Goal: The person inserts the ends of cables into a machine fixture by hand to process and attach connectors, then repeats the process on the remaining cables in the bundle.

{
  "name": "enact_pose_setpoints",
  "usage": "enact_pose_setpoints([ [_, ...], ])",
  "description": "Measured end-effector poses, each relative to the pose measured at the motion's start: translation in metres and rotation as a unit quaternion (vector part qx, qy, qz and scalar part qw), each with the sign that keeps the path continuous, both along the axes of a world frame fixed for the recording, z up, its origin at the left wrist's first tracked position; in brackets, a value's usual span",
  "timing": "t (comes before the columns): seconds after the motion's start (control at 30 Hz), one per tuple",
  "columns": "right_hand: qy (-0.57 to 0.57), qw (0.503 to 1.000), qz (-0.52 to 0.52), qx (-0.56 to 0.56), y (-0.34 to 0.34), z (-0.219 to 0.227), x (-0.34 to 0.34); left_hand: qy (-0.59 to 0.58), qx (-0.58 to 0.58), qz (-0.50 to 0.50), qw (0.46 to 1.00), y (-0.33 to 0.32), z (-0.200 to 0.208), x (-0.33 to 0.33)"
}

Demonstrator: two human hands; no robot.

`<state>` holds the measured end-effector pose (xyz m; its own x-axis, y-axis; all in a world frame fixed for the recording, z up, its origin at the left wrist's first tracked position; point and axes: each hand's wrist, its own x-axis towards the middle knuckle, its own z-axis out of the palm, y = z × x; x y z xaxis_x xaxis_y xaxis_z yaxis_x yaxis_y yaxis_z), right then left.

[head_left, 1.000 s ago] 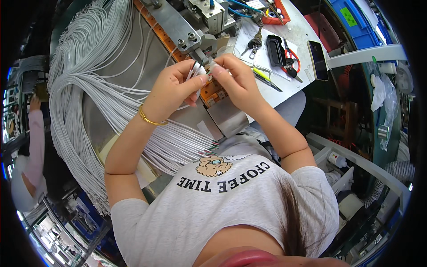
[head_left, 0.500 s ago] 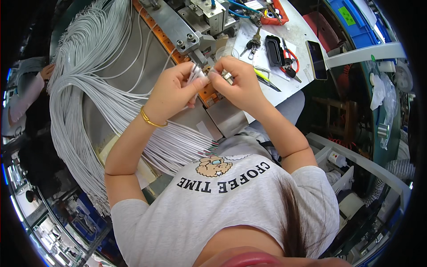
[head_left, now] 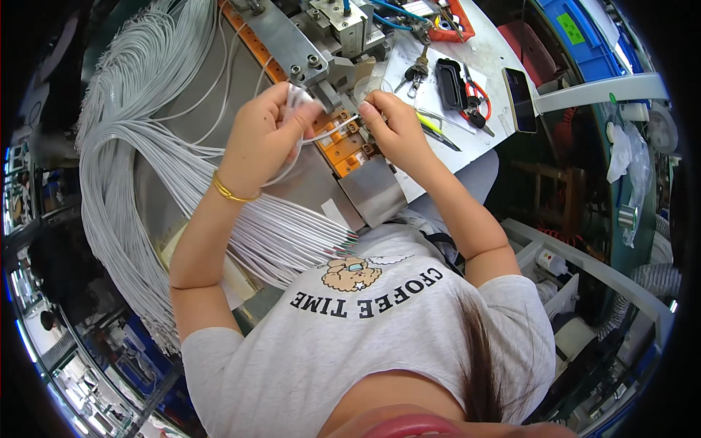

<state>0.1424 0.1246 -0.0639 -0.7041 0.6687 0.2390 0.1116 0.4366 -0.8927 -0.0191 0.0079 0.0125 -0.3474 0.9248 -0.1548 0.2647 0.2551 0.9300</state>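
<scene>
A white cable (head_left: 332, 134) runs between my two hands above the orange fixture strip (head_left: 340, 153) of the machine. My left hand (head_left: 264, 135), a gold bangle at its wrist, is closed on the cable; its fingertips are smeared by motion. Thumb and fingers of my right hand (head_left: 394, 130) pinch the cable's other end. A loop of cable hangs below the left hand. Left of it lies a large bundle of white cables (head_left: 120, 175), part of it fanning toward my body with coloured wire ends (head_left: 349, 241).
A metal press (head_left: 292, 44) stands over the strip. On the white table to the right are keys (head_left: 416, 71), a black case (head_left: 450, 84), red-handled pliers (head_left: 478, 102), a yellow-green tool (head_left: 431, 125) and a phone (head_left: 520, 98). A red tray (head_left: 458, 18) sits at the back.
My hands have drawn apart from close together; the left moved left, the right slightly right. A stretch of white cable now shows between them, and more of the orange strip is uncovered.
</scene>
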Motion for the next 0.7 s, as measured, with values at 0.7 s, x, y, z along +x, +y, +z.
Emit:
enact_pose_setpoints([
  [0.7, 0.028, 0.998, -0.002, -0.06, -0.005, 0.004, -0.002, 0.004, -0.122, -0.06, 0.991, -0.001, 0.005, 0.006],
])
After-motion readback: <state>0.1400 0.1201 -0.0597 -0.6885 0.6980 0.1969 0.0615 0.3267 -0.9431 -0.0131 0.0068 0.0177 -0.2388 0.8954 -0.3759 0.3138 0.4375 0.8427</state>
